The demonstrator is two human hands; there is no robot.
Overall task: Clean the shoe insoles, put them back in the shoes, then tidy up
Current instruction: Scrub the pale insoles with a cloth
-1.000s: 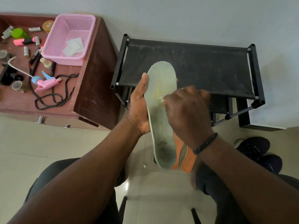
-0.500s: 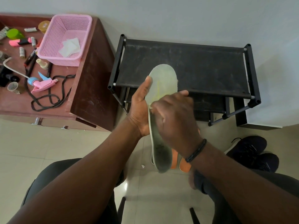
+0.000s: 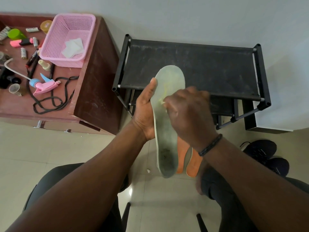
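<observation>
Pink basket upper left; black rack centre. Left hand grips pale insole; right hand curled against it, contents unclear.

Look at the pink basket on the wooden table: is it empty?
No: the pink basket on the wooden table has white wipes lying inside it.

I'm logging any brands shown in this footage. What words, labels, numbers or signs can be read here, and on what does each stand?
None can be read.
Pale grey-green foam insole held in the hands: only a yellowish mark, no legible letters.
Small tubes and markers on the brown wooden desk: print is there, but too small and blurred to read.
Round tan lid behind the pink plastic basket: label is blurred.
</observation>
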